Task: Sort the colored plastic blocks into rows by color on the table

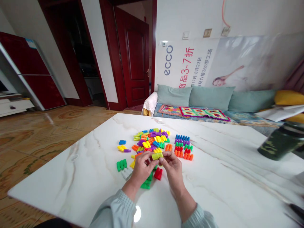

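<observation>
One white table [90, 164], veined in grey and brown, spreads across the lower view, its glossy top reflecting a round spot of light. Behind it, a sofa [247, 117] carries pale teal cushions [211, 97] and a bright crocheted runner [204, 114], with a printed banner [187, 63] on the wall above. A dark red door [133, 57] and a red fridge [36, 76] stand over the patterned tile floor [64, 123]. A camouflage flask [280, 142] rests near the table's right edge.

The left hand [142, 167] and right hand [173, 166] both pinch a lime piece [157, 155] between thumb and fingers, raised above the tabletop. It is small, smooth and shiny, a yellowish green, its ends partly hidden by fingertips. Beyond lies a jumbled heap [160, 138] of similar coloured pieces; to its right, others stand in tidy rows [182, 139], blue, purple, green, red and orange
</observation>
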`<state>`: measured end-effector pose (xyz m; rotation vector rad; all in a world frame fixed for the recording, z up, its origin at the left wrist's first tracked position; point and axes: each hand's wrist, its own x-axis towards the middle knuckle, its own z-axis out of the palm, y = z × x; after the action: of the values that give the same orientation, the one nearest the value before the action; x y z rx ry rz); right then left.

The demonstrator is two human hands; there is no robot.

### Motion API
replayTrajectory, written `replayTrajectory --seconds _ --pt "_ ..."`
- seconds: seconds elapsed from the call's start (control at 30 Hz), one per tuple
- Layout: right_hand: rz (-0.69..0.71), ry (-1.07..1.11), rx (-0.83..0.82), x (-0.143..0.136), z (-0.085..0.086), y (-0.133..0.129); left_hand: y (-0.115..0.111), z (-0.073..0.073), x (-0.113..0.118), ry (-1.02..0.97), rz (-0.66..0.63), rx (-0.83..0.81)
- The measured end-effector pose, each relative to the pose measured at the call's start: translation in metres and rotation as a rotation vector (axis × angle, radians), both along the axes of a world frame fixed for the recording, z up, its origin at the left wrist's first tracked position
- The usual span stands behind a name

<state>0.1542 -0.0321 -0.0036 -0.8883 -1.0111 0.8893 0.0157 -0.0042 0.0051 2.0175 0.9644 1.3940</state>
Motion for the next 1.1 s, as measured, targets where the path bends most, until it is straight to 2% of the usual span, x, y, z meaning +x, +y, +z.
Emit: replayTrajectory --seconds 0.07,0.2,0.3,0.43,0.53,0.7,0.97,1.1 --pt "-0.076 -0.115 0.013 0.012 0.007 -0.002 0.002 -0.001 -0.003 0.015 -0.003 0.041" --pt "-0.415 -0.544 0.067 0.056 0.022 -0.009 0.007 0.0 -0.015 -0.02 0.129 0.14" --pt "-0.494 -0.858 -0.087 0.083 0.023 -0.011 0.009 0.002 -0.021 -0.066 0.238 0.144" --pt "-0.519 -1.084 -0.31 0.089 0.011 -0.007 0.008 0.004 -0.021 -0.07 0.238 0.134" --pt "-0.512 -1.154 -0.337 0.084 0.003 -0.003 0.006 0.004 -0.02 -0.063 0.232 0.121" --pt "-0.554 -1.161 -0.263 0.089 -0.004 0.0 0.005 0.006 -0.021 -0.092 0.279 0.068" --pt "-0.577 -1.216 -0.259 0.091 -0.004 -0.001 0.009 0.001 -0.022 -0.124 0.275 0.027" --pt "-0.565 -1.232 -0.297 0.09 0.002 -0.004 0.01 -0.001 -0.023 -0.116 0.276 0.034"
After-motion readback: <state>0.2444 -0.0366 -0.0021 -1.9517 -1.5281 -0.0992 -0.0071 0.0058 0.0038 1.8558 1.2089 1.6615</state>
